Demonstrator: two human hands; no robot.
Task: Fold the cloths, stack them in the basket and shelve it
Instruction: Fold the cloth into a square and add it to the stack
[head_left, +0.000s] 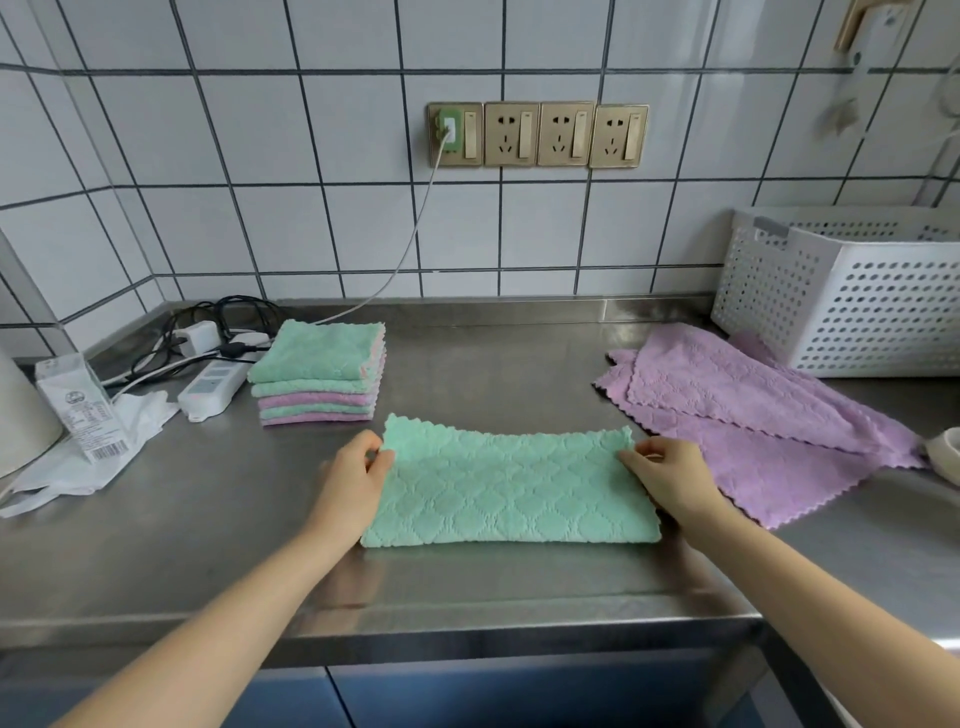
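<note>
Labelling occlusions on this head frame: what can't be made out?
- Inside of the white perforated plastic basket: its own walls hide it, and the right edge cuts it off.
- Count in the folded green and pink cloth stack: layers merge.
- Print on the white carton: too small.
- White round object: cut by the right edge.
- Unfolded purple cloths: overlap hides how many.

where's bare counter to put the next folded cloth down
Bare steel lies between the folded stack and the purple cloths, behind the green cloth that the left hand and right hand pinch. More runs along the front edge. The left corner is crowded: power strip, carton, plastic bag. The basket fills the right.
</note>
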